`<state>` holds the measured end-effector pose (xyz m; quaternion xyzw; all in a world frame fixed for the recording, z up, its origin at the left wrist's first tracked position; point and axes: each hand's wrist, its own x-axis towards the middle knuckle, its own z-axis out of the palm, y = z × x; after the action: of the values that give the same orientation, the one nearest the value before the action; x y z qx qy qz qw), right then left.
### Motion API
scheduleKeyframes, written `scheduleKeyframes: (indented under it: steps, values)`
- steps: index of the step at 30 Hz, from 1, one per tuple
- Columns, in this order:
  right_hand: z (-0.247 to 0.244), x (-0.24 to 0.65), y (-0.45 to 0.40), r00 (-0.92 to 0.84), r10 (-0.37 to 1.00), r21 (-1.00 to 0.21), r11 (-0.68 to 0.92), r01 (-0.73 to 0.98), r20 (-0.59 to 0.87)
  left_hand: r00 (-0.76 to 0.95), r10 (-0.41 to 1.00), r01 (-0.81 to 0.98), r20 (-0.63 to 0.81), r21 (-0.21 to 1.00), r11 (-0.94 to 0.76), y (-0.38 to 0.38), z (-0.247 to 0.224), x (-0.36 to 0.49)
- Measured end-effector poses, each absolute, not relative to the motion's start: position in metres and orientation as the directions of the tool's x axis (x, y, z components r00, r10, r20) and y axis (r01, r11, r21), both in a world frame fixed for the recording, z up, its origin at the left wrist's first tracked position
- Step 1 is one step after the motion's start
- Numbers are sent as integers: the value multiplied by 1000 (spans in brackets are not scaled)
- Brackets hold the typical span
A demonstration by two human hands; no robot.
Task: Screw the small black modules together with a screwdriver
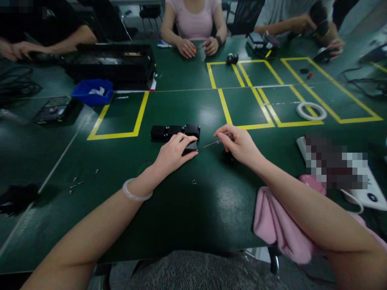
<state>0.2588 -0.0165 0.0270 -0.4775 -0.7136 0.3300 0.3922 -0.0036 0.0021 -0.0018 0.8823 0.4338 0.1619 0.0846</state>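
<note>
My left hand (176,151) presses a small black block (190,148) to the green table, fingers on its top and thumb along its near side. A thin screwdriver (211,143) is in my right hand (237,143), its handle mostly hidden by the fingers. The metal tip touches or nearly touches the block's right end. Just behind my left hand, a row of black blocks (175,131) lies side by side. Two small screws (194,182) rest in front of the held block. A dark object under my right hand is partly hidden.
Several loose screws (72,186) lie at the left. A blue bin (93,92) and a long black housing (111,66) stand at the back left. At the right are a white tape ring (311,110), a pink cloth (279,221) and a power strip (373,193). Other people sit opposite.
</note>
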Motion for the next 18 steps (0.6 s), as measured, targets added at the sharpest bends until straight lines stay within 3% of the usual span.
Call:
scheduleKeyframes:
  steps: [18]
  values:
    - [24,259,-16,-212,936,-848,347,400,282,576,790,739,211,279,-613,2,-2,-4]
